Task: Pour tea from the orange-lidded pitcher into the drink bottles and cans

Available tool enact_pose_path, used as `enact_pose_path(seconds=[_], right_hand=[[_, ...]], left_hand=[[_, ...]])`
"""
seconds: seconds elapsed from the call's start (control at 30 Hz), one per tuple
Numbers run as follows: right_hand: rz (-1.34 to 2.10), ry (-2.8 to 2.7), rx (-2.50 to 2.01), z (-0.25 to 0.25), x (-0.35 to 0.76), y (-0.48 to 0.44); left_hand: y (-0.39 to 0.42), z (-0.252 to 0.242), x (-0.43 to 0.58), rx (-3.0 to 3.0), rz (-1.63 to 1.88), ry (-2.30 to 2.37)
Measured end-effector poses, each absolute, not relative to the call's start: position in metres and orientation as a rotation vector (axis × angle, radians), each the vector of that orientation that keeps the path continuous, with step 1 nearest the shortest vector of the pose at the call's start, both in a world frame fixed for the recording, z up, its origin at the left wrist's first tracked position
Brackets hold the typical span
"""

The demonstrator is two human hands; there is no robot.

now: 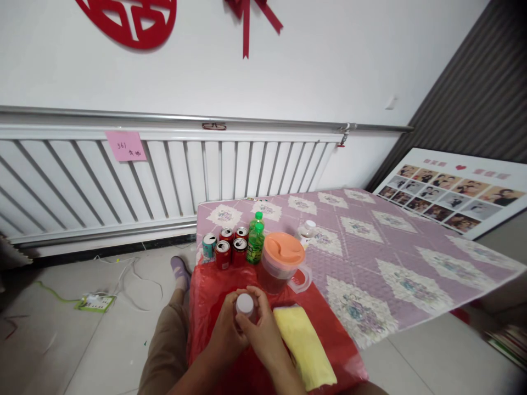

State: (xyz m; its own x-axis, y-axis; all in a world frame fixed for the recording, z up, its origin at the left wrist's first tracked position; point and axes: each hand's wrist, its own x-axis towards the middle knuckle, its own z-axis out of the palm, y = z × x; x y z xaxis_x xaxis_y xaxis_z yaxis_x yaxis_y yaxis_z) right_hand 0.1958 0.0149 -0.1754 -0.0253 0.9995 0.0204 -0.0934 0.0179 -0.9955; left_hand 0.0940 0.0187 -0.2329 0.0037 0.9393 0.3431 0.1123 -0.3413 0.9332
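In the head view, a small bottle with a pale cap (245, 303) stands upright between my hands, most of its body hidden by my fingers. My left hand (224, 327) is wrapped round its left side. From the other side my right hand (262, 331) closes on it, thumb near the cap. Just beyond them is a clear pitcher (272, 275) of brownish liquid with an orange lid (284, 248). A folded yellow cloth (305, 348) lies beside my right forearm. Under everything is a red plastic sheet (343, 356).
Several opened drink cans (223, 255) and two green bottles (256, 244) stand behind my hands. Farther right is a clear bottle with a white cap (307, 231) on the purple floral cover (362, 263). A white radiator (177, 170) runs along the wall; a power strip (94, 302) lies on the floor.
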Motion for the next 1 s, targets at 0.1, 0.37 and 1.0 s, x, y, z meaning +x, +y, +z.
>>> enact_pose_path(seconds=[0.1, 0.37, 1.0], right_hand=[[1.24, -1.163, -1.143, -0.1765, 0.1929, 0.0162], [1.267, -1.279, -1.08, -0.1674, 0.202, 0.0136], [1.264, -1.252, -1.1, -0.1671, 0.2014, 0.0148]], left_hand=[[0.019, -0.2313, 0.0934, 1.544, 1.441, 1.135], [0.0172, -0.2338, 0.0951, 1.487, 1.418, 1.073], [0.0171, -0.2365, 0.0946, 1.501, 1.421, 1.111]])
